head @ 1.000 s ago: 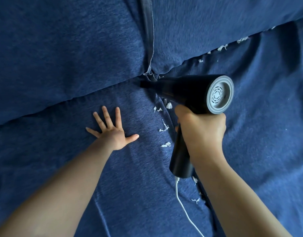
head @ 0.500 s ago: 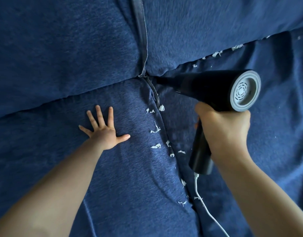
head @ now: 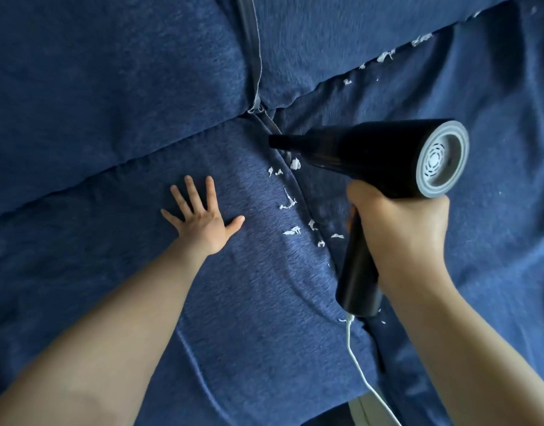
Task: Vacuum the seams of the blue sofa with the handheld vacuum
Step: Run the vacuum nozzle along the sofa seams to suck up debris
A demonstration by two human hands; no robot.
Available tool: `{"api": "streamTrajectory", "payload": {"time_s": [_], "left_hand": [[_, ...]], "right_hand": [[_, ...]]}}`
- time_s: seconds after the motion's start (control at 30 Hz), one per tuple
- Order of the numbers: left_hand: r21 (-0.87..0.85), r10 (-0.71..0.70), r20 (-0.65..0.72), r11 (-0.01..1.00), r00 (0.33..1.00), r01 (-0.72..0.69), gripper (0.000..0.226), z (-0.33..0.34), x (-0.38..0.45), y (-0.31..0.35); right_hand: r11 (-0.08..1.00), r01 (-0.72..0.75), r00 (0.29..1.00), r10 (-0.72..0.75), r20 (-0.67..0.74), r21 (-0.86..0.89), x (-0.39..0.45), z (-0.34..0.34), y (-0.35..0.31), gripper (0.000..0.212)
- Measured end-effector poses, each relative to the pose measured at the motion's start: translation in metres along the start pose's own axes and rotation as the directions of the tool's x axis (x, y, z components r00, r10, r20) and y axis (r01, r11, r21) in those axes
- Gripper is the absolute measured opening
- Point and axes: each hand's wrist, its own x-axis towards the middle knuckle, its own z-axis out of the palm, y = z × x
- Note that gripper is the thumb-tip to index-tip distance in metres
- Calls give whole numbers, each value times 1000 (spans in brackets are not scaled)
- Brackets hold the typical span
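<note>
My right hand [head: 400, 229] grips the handle of a black handheld vacuum [head: 357, 149] with a grey vented rear cap. Its narrow nozzle points left at the top of the seam [head: 298, 186] between two seat cushions of the blue sofa [head: 95, 87], just below where the back cushions meet. My left hand [head: 203, 219] presses flat with spread fingers on the left seat cushion. Several white paper scraps [head: 290, 231] lie along that seam, below the nozzle.
More white scraps [head: 386, 55] line the crevice between the right seat cushion and back cushion. A white cord [head: 357, 364] hangs from the vacuum's handle toward the sofa's front edge. A vertical gap [head: 252, 50] separates the two back cushions.
My right hand carried the vacuum to the right of the seat seam, uncovering scraps it had hidden, and the nozzle now sits a little lower on the seam. My left hand stayed flat.
</note>
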Motion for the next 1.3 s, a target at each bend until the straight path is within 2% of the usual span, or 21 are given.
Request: {"api": "streamTrajectory", "payload": {"time_s": [0.13,0.27,0.4,0.53,0.87,1.0,1.2,1.3], "left_hand": [[19,132,-147,991,980,-131,95,26,-20,4],[43,149,-219,989,964,-143,91,38,-25,6],[26,153,-241,988,958,-151,91,40,-24,3],[12,153,-244,988,958,-155,91,39,-24,2],[1,133,-239,991,962,-136,92,38,-24,5],[-4,134,-229,990,964,-139,94,29,-18,11],[23,348,-219,936,912,-352,91,-17,27,58],[101,447,-180,895,876,-435,86,-35,47,81]], "right_hand": [[999,37,999,-37,5,-33,-16,-7,5,25],[998,56,998,-57,-33,-12,-23,-15,13,32],[998,46,998,-47,-30,-35,-31,-24,20,31],[986,54,998,-60,-34,-155,-40,-25,25,36],[988,67,998,-68,-2,-137,-37,-16,21,32],[990,102,992,-108,-63,-98,-28,-17,20,24],[991,108,986,-116,-120,-77,-2,-13,8,25],[990,112,985,-123,-124,-90,5,-11,3,23]]}}
